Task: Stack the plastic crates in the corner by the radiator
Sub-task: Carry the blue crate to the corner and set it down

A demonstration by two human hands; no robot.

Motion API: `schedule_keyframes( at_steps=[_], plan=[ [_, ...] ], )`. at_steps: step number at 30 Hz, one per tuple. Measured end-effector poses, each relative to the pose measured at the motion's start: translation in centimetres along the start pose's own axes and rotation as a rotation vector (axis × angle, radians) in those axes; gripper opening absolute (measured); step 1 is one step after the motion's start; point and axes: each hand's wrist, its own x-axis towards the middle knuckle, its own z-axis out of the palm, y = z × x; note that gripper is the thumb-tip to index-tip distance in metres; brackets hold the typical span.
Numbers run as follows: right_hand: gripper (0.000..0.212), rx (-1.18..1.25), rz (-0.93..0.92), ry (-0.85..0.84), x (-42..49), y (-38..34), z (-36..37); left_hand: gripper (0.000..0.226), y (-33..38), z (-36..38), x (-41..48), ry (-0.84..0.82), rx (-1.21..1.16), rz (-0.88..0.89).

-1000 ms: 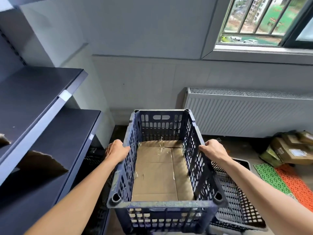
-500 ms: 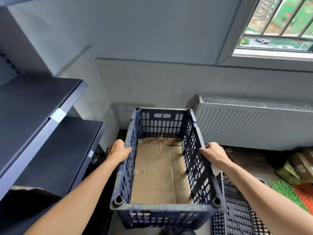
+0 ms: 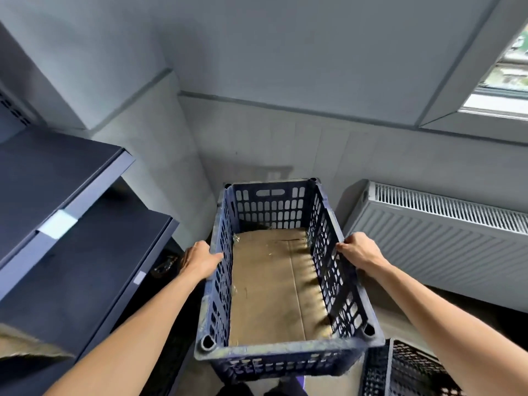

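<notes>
A dark blue plastic crate (image 3: 285, 281) with slotted, perforated walls and scuffed, paint-flecked rims is held level in the middle of the view, in front of the wall corner. A sheet of brown cardboard (image 3: 271, 287) lines its bottom. The left hand (image 3: 200, 260) grips the left long rim and the right hand (image 3: 358, 251) grips the right long rim, fingers curled closed over the edges. A white panel radiator (image 3: 445, 238) stands on the wall to the right, near the crate. Dark shelves (image 3: 57, 212) run along the left side, close beside the left forearm. A second, black crate (image 3: 411, 370) sits at lower right, just beside the held one.
</notes>
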Motion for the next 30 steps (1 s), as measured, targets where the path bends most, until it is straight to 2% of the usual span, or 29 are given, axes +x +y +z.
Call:
schedule_keyframes(
  at_steps=[5,12,19,30],
  plan=[
    [0.031,-0.056,-0.024,-0.033,5.2,-1.6,-0.4,0.033,0.9,0.3,2.7,-0.012,-0.033,-0.065],
    [0.028,-0.123,-0.020,-0.063,12.4,-5.4,0.9,0.039,0.6,1.2,9.3,-0.051,-0.141,-0.142],
    [0.028,-0.241,0.021,-0.114,19.8,-8.7,2.9,0.030,0.5,2.0,15.6,-0.123,-0.162,-0.198],
    [0.020,-0.385,-0.089,-0.244,28.3,-12.2,6.0,0.032,0.0,4.8,18.3,-0.164,-0.134,-0.378]
  ],
)
